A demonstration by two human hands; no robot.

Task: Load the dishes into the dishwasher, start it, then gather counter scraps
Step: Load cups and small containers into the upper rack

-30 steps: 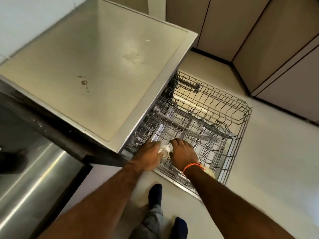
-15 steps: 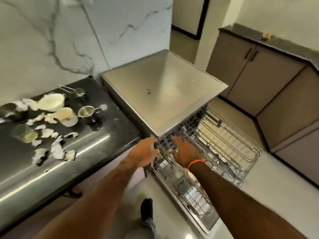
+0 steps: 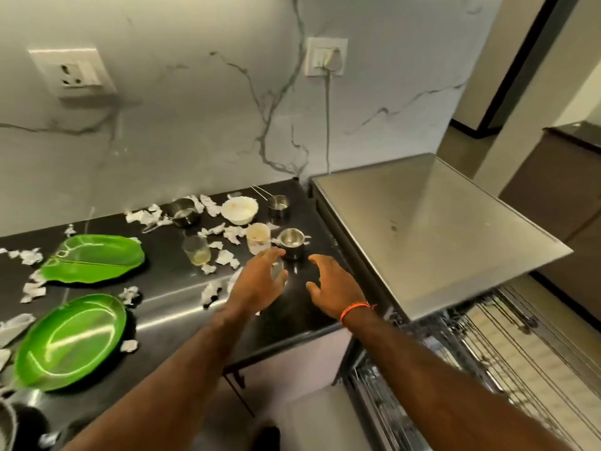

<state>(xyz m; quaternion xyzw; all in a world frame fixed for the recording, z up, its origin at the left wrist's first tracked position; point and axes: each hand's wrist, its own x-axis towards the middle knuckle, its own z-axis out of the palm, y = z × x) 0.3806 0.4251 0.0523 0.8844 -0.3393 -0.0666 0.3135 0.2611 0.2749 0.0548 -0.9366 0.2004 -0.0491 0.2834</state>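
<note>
Both hands are out over the black counter (image 3: 169,288), holding nothing. Left hand (image 3: 257,283) has its fingers spread loose, tips right by a small steel cup (image 3: 291,243) and a cloudy plastic cup (image 3: 258,237). Right hand (image 3: 336,286) is loosely open too, just beside it. Torn paper scraps (image 3: 227,257) are scattered all over, plus a white bowl (image 3: 240,209) and two green plates (image 3: 70,341). Dishwasher rack (image 3: 507,353) is pulled out on the right.
</note>
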